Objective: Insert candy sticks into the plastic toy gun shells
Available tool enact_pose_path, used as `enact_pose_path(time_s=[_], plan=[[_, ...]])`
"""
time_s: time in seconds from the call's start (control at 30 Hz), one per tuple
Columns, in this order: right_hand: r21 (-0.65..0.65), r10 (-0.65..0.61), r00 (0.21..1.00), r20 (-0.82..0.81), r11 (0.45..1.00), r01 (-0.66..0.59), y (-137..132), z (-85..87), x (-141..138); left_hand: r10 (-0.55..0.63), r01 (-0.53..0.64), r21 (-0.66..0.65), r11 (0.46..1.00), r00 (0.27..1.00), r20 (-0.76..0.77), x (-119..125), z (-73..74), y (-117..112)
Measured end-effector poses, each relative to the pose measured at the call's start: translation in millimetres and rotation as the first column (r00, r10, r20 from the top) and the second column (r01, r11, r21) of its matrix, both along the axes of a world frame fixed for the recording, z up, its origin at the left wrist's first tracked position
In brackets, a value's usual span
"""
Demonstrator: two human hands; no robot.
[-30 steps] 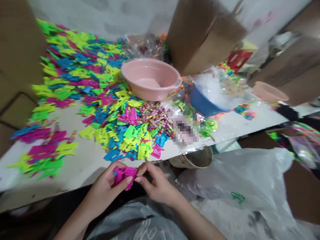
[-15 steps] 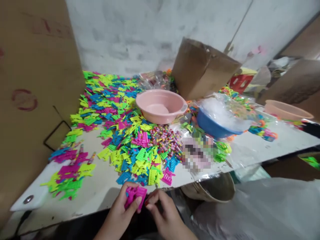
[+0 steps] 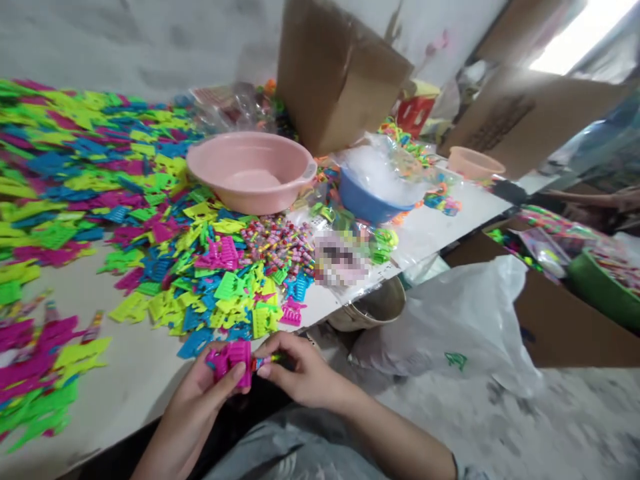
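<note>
My left hand (image 3: 200,393) is closed around a magenta plastic toy piece (image 3: 241,360) with a ribbed face, just off the table's front edge. Between the thumb and fingers of my right hand (image 3: 305,370) is a small multicoloured stick (image 3: 262,363). Its near end sits close against the right side of the magenta piece; whether it enters cannot be made out. Beyond my hands lies a heap of neon plastic pieces (image 3: 233,285) in yellow, green, blue and magenta. Similar small patterned sticks (image 3: 280,243) are piled beside it.
A pink basin (image 3: 250,200) stands behind the heap, with a blue basin (image 3: 373,200) holding clear plastic to its right. Another group of pieces (image 3: 55,360) lies at left. A bucket (image 3: 375,307) and a white sack (image 3: 450,320) stand below the table's edge.
The view has swung right, bringing the sack, the floor and a green container into sight. My right hand has brought the stick up to the magenta piece's side.
</note>
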State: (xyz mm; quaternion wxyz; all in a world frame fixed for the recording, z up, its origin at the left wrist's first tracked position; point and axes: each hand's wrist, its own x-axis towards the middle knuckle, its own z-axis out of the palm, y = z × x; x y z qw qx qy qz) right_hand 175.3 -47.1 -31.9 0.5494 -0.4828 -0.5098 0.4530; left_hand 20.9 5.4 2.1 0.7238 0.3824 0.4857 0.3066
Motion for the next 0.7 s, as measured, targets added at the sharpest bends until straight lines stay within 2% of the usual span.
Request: enact_pose_path(time_s=[0.13, 0.27, 0.37, 0.5, 0.7], plan=[[-0.028, -0.037, 0.998, -0.041, 0.999, 0.036, -7.1, -6.4, 4.0, -0.006, 0.008, -0.043, 0.999, 0.999, 0.047, 6.8, -2.0, -0.9], [-0.052, -0.039, 0.998, -0.053, 0.998, 0.036, -11.3, -5.7, 8.1, -0.057, 0.082, -0.126, 0.989, 0.98, 0.192, 10.1, -4.7, 3.6], [-0.058, -0.056, 0.996, -0.068, 0.997, 0.052, -11.2, -5.4, 9.7, -0.063, 0.1, -0.141, 0.985, 0.968, 0.243, 9.8, -6.3, 5.4], [-0.058, -0.044, 0.997, -0.07, 0.998, 0.04, -11.2, -6.9, 9.7, -0.085, 0.113, -0.101, 0.989, 0.967, 0.242, 7.8, -6.0, 3.5], [-0.058, 0.018, 1.0, 0.02, 0.998, -0.017, -11.3, -7.7, 10.7, -0.185, 0.171, 0.097, 0.98, 0.971, 0.153, 2.7, -11.5, 4.7]])
